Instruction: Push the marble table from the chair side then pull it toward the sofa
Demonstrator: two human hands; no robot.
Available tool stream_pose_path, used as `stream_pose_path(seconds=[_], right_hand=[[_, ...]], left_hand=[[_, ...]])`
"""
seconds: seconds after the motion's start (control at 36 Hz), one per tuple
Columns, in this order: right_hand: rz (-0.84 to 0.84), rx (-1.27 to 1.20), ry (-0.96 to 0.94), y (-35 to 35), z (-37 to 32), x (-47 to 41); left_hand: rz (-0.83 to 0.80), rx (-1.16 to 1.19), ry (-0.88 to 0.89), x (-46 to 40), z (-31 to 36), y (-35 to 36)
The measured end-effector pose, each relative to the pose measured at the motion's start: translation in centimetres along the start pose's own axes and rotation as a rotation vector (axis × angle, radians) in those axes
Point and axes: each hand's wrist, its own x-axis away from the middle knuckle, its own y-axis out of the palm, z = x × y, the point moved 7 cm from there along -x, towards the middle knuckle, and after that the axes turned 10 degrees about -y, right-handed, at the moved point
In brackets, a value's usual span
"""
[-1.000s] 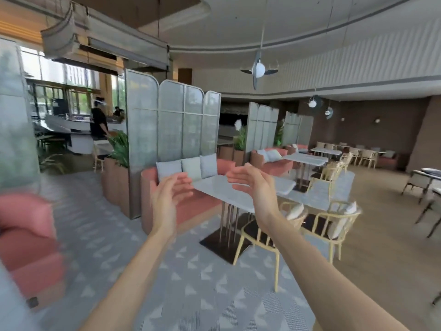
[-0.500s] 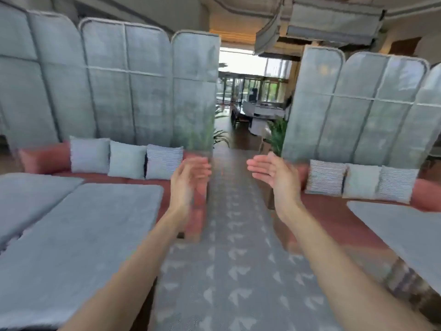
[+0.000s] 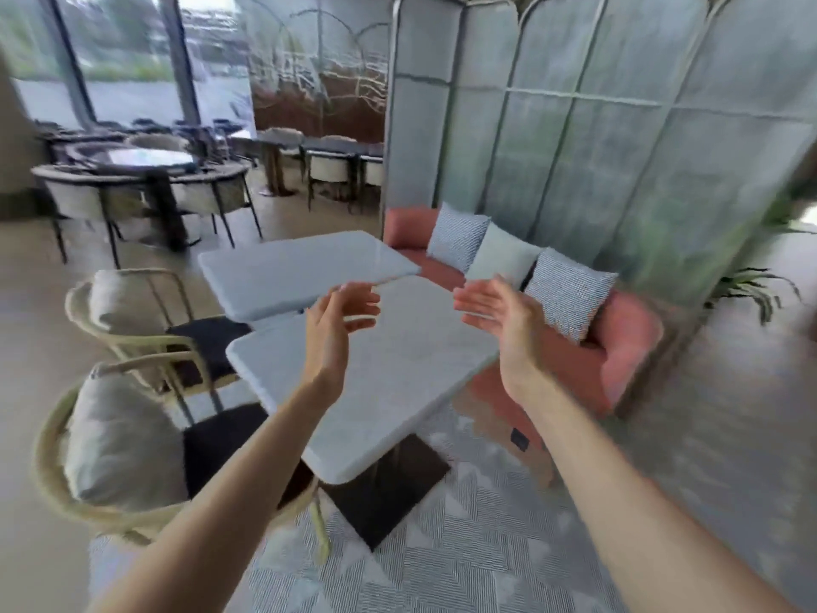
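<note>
No brand, label or writing can be read anywhere; the whole view is smeared by motion blur. At the far left a round dark desk [image 3: 148, 159] stands by the windows with curved-back chairs around it, their number too blurred to count. Nearer on the left are two pale wooden chairs: the far chair [image 3: 132, 309] and the near chair [image 3: 115, 453], each with a grey cushion and a dark seat, the near one partly covered by the left forearm. Beside them stand two marble desks end to end: the far marble desk [image 3: 300, 269] and the near marble desk [image 3: 389, 382], whose dark base plate [image 3: 389, 493] rests on the patterned carpet [image 3: 464, 559]; its legs are hard to make out. The left hand [image 3: 338, 323] hangs in the air above the near marble desk, fingers loosely curved, holding nothing. The right hand [image 3: 502, 309] is raised just beside it, palm turned inward, fingers straight and spread, also holding nothing; neither touches the desk. On the far side of both desks runs a pink sofa [image 3: 619, 347] carrying three cushions [image 3: 504, 258], with a grey folding screen [image 3: 619, 148] behind it. A green plant [image 3: 751, 289] shows at the right, cut off by the edge.
</note>
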Motion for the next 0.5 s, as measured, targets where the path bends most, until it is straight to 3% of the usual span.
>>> stream_pose_path(seconds=[0.14,0.33,0.5], right_hand=[[-0.209,0.052,0.13,0.2,7.5,-3.3],[-0.376,0.084,0.231,-0.9,14.7,-8.0],[-0.641,0.155,0.258,-0.5,23.9,-10.6]], left_hand=[[0.207,-0.062,-0.085,-1.7,-6.3,-1.5],[0.488,-0.14,-0.183,-1.9,-13.3,-2.9],[0.647,-0.266,-0.235,-2.4,-19.7,-4.3]])
